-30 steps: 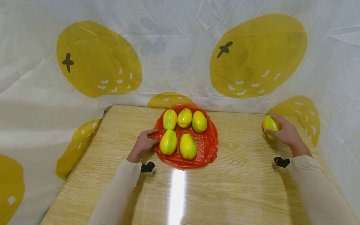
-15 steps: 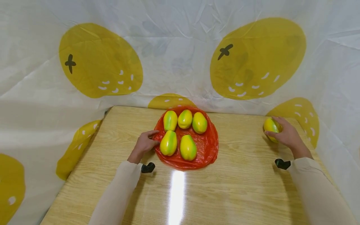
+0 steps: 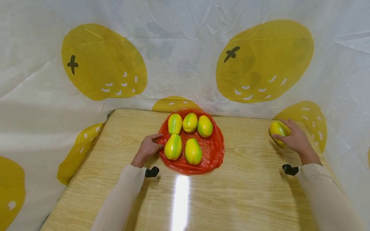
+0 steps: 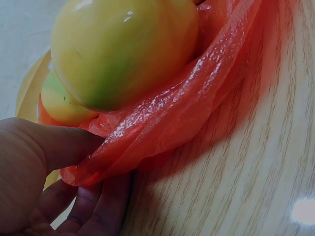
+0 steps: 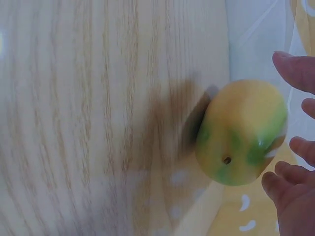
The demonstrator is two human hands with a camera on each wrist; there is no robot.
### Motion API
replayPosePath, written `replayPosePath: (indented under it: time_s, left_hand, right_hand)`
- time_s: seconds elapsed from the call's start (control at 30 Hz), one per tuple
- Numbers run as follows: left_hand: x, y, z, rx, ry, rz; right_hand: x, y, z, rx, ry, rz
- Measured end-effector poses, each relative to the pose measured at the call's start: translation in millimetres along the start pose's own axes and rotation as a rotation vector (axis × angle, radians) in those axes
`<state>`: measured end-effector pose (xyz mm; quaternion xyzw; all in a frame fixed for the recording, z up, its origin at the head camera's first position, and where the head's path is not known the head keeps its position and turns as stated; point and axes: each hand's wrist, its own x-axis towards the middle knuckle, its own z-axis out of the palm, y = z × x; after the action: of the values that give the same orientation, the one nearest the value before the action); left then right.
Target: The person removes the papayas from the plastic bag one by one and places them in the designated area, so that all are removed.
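Note:
A red plastic bag (image 3: 212,154) lies spread in a round on the table, with several yellow-green toy papayas (image 3: 193,151) on it in two rows. My left hand (image 3: 148,148) pinches the bag's left rim: in the left wrist view the thumb (image 4: 74,142) lies over the crumpled red film and the other fingers are under it. Far to the right, a single papaya (image 3: 279,131) rests on the table. Around its right side is my right hand (image 3: 296,138). The right wrist view shows those fingers (image 5: 290,174) spread and apart from the fruit (image 5: 241,132).
The wooden table (image 3: 245,192) ends at the back against a white cloth (image 3: 182,64) printed with big yellow fruit, which also hangs at both sides. A dark wrist mount (image 3: 151,172) sticks out from each cuff. Glare shows on the near tabletop.
My right hand's fingers have loosened a little from the lone papaya, which stays in about the same place. My left hand and the bag have not visibly moved.

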<state>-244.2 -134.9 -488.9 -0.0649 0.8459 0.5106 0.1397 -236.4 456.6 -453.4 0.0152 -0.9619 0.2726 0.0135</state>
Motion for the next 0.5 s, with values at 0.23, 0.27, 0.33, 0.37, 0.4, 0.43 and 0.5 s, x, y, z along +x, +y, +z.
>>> replayPosePath:
  time_s: [0.23, 0.27, 0.33, 0.37, 0.4, 0.43, 0.5]
  left_hand:
    - [-2.1, 1.1, -0.4, -0.015, 0.002, -0.004]
    - [-2.3, 1.4, -0.4, -0.019, 0.003, -0.004]
    - [-2.0, 1.5, -0.1, -0.021, 0.003, -0.003]
    - [-1.9, 1.2, 0.1, -0.019, 0.003, -0.003]
    - [-1.6, 1.1, 0.2, -0.015, 0.002, -0.003]
    - [-1.3, 0.8, 0.4, -0.011, 0.0, -0.003]
    - [-0.4, 0.3, 0.2, -0.001, 0.002, -0.002]
  right_hand:
    - [-6.9, -19.8, 1.1, 0.011, 0.076, -0.06]
    - [-7.5, -22.8, 1.8, 0.013, 0.086, -0.069]
    - [-8.6, -27.7, 3.3, 0.019, 0.099, -0.083]
    - [-9.3, -30.9, 4.0, 0.026, 0.1, -0.087]
    - [-10.3, -33.9, 4.6, 0.032, 0.104, -0.092]
    - [-11.1, -37.2, 5.2, 0.04, 0.109, -0.098]
    - [-12.8, -43.9, 6.3, 0.056, 0.122, -0.115]
